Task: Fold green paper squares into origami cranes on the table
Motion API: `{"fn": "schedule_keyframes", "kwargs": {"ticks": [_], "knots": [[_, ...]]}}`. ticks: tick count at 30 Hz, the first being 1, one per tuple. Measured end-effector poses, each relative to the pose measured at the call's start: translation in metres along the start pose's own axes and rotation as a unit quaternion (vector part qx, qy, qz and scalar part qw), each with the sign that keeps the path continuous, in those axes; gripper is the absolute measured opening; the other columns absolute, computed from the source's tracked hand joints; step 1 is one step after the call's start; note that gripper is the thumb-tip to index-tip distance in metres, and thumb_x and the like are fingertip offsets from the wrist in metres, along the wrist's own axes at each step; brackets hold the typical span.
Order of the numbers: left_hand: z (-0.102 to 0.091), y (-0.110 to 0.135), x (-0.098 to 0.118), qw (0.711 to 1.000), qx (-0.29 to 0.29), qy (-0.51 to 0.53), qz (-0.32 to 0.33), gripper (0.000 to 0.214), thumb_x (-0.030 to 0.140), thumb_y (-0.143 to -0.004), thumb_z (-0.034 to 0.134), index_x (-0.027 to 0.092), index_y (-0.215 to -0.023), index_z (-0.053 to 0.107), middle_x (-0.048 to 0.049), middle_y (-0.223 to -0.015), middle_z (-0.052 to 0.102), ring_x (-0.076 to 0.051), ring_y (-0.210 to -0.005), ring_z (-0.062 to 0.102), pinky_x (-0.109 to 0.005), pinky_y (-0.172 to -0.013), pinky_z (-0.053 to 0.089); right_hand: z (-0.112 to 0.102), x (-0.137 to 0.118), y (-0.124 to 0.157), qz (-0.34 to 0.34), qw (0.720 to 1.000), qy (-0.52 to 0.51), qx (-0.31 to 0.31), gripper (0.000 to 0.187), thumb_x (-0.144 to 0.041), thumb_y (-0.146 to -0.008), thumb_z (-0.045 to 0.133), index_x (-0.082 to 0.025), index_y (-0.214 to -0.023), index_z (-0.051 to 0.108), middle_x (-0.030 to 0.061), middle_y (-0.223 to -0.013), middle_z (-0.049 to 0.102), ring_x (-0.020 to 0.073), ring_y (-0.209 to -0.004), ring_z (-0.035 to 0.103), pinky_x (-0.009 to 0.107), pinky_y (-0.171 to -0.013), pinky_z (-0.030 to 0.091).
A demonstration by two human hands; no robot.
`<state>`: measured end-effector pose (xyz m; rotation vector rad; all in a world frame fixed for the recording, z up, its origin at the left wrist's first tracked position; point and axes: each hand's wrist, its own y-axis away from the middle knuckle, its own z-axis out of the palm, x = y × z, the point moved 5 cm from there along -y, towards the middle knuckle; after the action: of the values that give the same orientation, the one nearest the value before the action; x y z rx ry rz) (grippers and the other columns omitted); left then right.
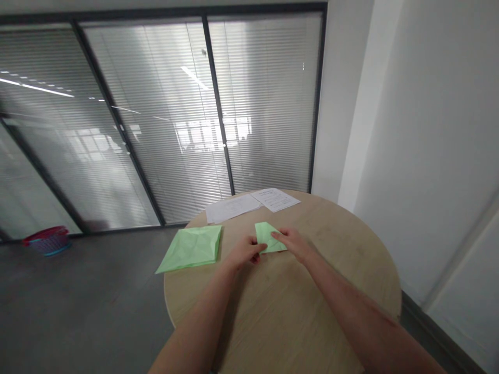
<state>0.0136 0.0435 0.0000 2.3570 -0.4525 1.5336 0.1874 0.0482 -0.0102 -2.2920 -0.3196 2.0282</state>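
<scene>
A small piece of folded light green paper (265,234) is held between my two hands, just over the middle of the round table. My left hand (246,250) pinches its lower left edge, with the thumb lying on top and the fingers curled beneath. At its right side my right hand (291,242) grips the paper, thumb and fingers closed on it. Crease lines show on its face. To the left, larger sheets of creased green paper (195,246) lie on the table, one corner hanging past the edge.
White sheets (234,208) and a printed page (276,199) lie at the far side of the round wooden table (304,311). A red and blue basket (49,241) stands on the floor at left. Glass panels with blinds rise behind; a white wall is at right.
</scene>
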Motion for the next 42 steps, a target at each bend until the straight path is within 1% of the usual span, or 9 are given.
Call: {"fn": "schedule_keyframes", "kwargs": {"ticks": [3,13,17,20,23,26,31,37,42], "knots": [[0.0,0.0,0.002,1.0,-0.008,-0.009,0.009,0.033,0.047,-0.073,0.068,0.014,-0.07,0.062,0.0001,-0.053,0.058,-0.012,-0.046,0.054,-0.022,-0.047,0.042,-0.004,0.001,0.0,-0.003,0.999,0.02,0.025,0.043,-0.056,-0.075,0.064,-0.014,-0.083,0.073,0.0054,-0.075,0.071,0.0189,-0.067,0.061,0.027,-0.06,0.043],[-0.009,-0.001,0.002,1.0,0.013,-0.004,-0.015,0.031,0.045,-0.074,0.065,0.014,-0.072,0.064,-0.0035,-0.067,0.065,-0.014,-0.055,0.06,-0.024,-0.052,0.047,-0.01,0.008,-0.001,0.045,0.987,-0.123,0.094,0.036,-0.054,-0.071,0.069,-0.021,-0.084,0.07,0.0071,-0.085,0.072,0.0217,-0.073,0.065,0.033,-0.064,0.051],[-0.024,0.001,0.012,0.971,0.192,-0.136,0.038,0.023,0.031,-0.085,0.055,0.013,-0.077,0.068,-0.0065,-0.07,0.067,-0.017,-0.062,0.062,-0.029,-0.061,0.049,-0.018,0.011,-0.001,0.059,0.975,-0.151,0.154,0.031,-0.051,-0.071,0.069,-0.023,-0.084,0.068,0.008,-0.09,0.072,0.0236,-0.078,0.066,0.035,-0.065,0.052],[-0.019,0.014,0.04,0.886,0.307,-0.274,0.212,0.02,0.022,-0.086,0.053,0.016,-0.088,0.072,-0.0098,-0.089,0.071,-0.022,-0.087,0.064,-0.038,-0.082,0.051,-0.017,0.01,0.001,0.074,0.969,-0.171,0.162,0.029,-0.049,-0.07,0.07,-0.023,-0.083,0.069,0.0076,-0.09,0.072,0.0243,-0.081,0.066,0.036,-0.066,0.052],[0.007,0.024,0.057,0.824,0.264,-0.353,0.357,0.033,0.011,-0.081,0.055,0.018,-0.11,0.069,-0.0113,-0.112,0.068,-0.025,-0.11,0.059,-0.045,-0.1,0.046,-0.01,0.008,0.004,0.105,0.959,-0.218,0.148,0.029,-0.046,-0.067,0.074,-0.022,-0.084,0.068,0.0067,-0.09,0.071,0.0227,-0.08,0.064,0.033,-0.064,0.052],[0.029,0.026,0.059,0.797,0.187,-0.414,0.398,0.058,0.006,-0.075,0.056,0.015,-0.132,0.055,-0.0149,-0.136,0.056,-0.028,-0.13,0.047,-0.051,-0.113,0.034,-0.002,0.004,0.006,0.128,0.942,-0.283,0.127,0.028,-0.037,-0.066,0.075,-0.021,-0.087,0.067,0.005,-0.09,0.071,0.0198,-0.078,0.063,0.029,-0.062,0.05],[0.035,0.02,0.05,0.804,0.159,-0.444,0.363,0.065,0.005,-0.073,0.056,0.013,-0.137,0.049,-0.0161,-0.141,0.051,-0.028,-0.133,0.044,-0.047,-0.112,0.038,0.008,0.0,0.005,0.128,0.93,-0.339,0.06,0.02,-0.029,-0.074,0.069,-0.018,-0.091,0.067,0.0046,-0.089,0.071,0.0174,-0.076,0.063,0.028,-0.063,0.05],[0.022,0.017,0.049,0.821,0.2,-0.411,0.342,0.055,0.003,-0.075,0.054,0.015,-0.129,0.055,-0.0135,-0.129,0.059,-0.026,-0.121,0.053,-0.045,-0.104,0.046,0.016,0.001,0.003,0.14,0.92,-0.367,-0.003,0.034,-0.045,-0.093,0.047,-0.019,-0.103,0.065,0.0072,-0.096,0.071,0.0169,-0.078,0.065,0.03,-0.065,0.053],[0.013,0.023,0.052,0.826,0.237,-0.366,0.357,0.048,0.005,-0.077,0.055,0.016,-0.123,0.059,-0.0127,-0.122,0.062,-0.025,-0.115,0.056,-0.044,-0.101,0.048,0.019,-0.005,0.005,0.093,0.934,-0.342,-0.049,0.025,-0.037,-0.087,0.056,-0.019,-0.101,0.066,0.0062,-0.097,0.071,0.0167,-0.082,0.066,0.031,-0.072,0.055]]}}
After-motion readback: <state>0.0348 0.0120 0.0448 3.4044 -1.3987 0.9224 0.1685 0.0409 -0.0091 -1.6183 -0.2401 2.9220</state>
